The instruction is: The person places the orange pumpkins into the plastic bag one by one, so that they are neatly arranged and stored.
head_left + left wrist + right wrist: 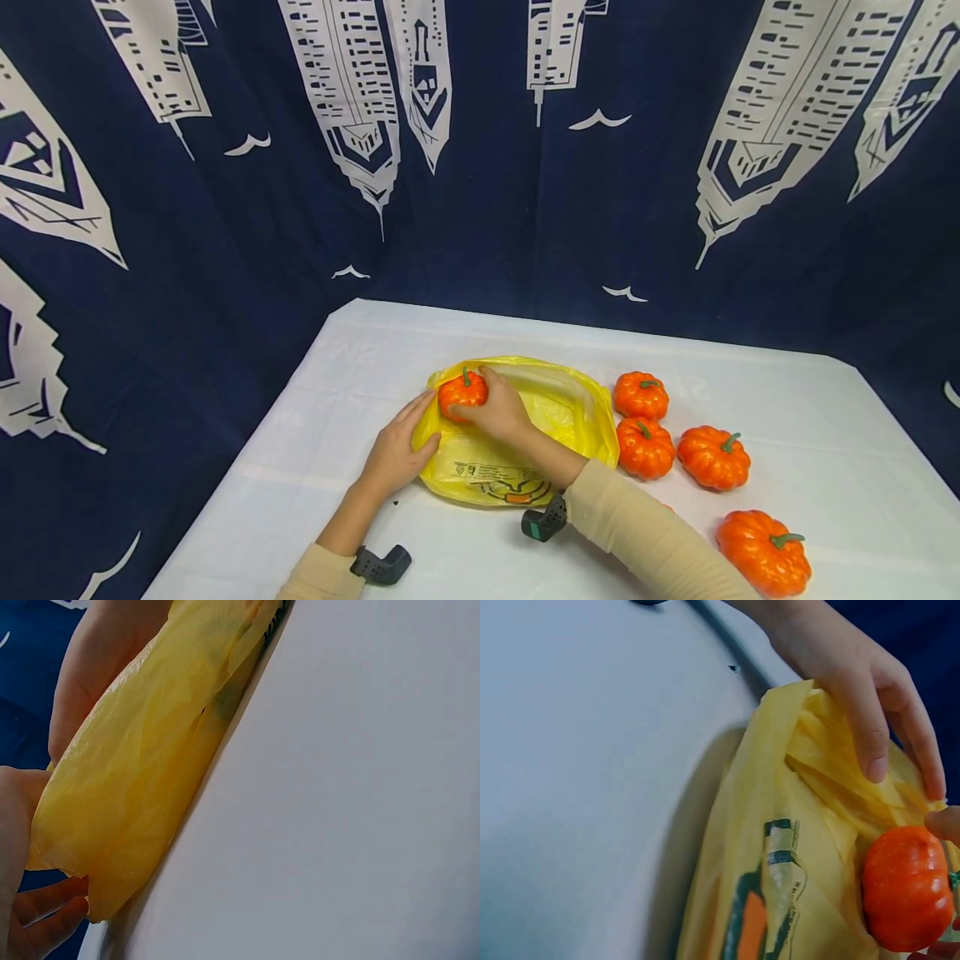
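Observation:
A yellow plastic bag (453,471) lies on the table with its mouth spread wide. My right hand (504,410) grips a small orange pumpkin (456,398) with a green stem, inside the bag at its left end. In the right wrist view the pumpkin (906,889) shows against the yellow plastic, with only fingertips of the gripping hand at the edge. My left hand (397,450) holds the bag's left rim, thumb on the inner side and fingers outside. The left wrist view shows the bag's outer wall (142,757), with part of that hand (45,915) behind it.
Right of the bag sit two pumpkins (641,396) (645,448) close against it, another (714,458) farther right, and a larger-looking one (763,552) near the front. My right sleeve (645,533) partly covers one more. A white cloth covers the table (300,467); a dark blue curtain (510,233) hangs behind.

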`<move>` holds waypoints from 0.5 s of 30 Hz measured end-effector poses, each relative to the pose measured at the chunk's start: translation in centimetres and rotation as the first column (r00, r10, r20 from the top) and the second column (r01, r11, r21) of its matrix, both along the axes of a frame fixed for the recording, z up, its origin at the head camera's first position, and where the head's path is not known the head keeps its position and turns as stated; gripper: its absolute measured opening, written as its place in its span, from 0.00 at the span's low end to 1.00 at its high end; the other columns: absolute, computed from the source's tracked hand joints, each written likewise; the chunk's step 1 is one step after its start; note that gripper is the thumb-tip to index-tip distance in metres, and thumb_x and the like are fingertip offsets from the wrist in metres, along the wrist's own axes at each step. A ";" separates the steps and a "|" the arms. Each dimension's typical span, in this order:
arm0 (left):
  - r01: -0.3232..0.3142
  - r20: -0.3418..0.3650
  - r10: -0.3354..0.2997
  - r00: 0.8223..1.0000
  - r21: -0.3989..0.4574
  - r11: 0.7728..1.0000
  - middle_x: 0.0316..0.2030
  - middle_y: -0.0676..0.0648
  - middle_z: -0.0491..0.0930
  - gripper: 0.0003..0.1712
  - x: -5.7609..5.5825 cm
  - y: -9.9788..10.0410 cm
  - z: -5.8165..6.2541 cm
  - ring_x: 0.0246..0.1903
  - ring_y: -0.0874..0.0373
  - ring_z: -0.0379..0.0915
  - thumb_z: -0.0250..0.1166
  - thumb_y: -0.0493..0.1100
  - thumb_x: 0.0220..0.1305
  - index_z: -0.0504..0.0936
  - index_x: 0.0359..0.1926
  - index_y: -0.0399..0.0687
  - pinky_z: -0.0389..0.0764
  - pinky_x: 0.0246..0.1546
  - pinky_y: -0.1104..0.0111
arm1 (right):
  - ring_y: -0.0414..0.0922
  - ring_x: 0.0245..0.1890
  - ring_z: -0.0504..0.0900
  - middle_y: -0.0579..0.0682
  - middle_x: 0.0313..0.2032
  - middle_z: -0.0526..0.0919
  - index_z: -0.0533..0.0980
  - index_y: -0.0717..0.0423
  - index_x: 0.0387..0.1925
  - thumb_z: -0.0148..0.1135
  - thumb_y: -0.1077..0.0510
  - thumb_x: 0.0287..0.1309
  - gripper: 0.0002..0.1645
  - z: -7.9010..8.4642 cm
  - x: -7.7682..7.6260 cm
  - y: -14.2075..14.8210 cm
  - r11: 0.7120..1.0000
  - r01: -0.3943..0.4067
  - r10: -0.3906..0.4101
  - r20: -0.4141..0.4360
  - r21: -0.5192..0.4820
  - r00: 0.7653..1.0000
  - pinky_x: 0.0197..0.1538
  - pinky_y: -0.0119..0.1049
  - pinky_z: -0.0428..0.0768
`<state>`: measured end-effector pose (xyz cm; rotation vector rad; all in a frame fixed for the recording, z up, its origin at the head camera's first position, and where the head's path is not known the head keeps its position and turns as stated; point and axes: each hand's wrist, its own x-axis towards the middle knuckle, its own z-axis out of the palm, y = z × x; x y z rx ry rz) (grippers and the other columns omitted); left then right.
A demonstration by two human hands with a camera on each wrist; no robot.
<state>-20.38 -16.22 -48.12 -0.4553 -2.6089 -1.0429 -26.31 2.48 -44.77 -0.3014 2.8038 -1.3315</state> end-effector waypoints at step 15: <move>0.000 -0.007 0.000 1.000 -0.006 1.000 0.68 0.45 0.67 0.38 0.0 0.1 0.0 0.65 0.46 0.64 0.66 0.41 0.60 0.65 0.71 0.46 0.66 0.65 0.52 | 0.59 0.60 0.73 0.61 0.63 0.72 0.67 0.64 0.66 0.70 0.42 0.53 0.46 3.9 1.8 2.4 0.997 0.003 -0.002 0.014 -0.077 1.000 0.55 0.51 0.79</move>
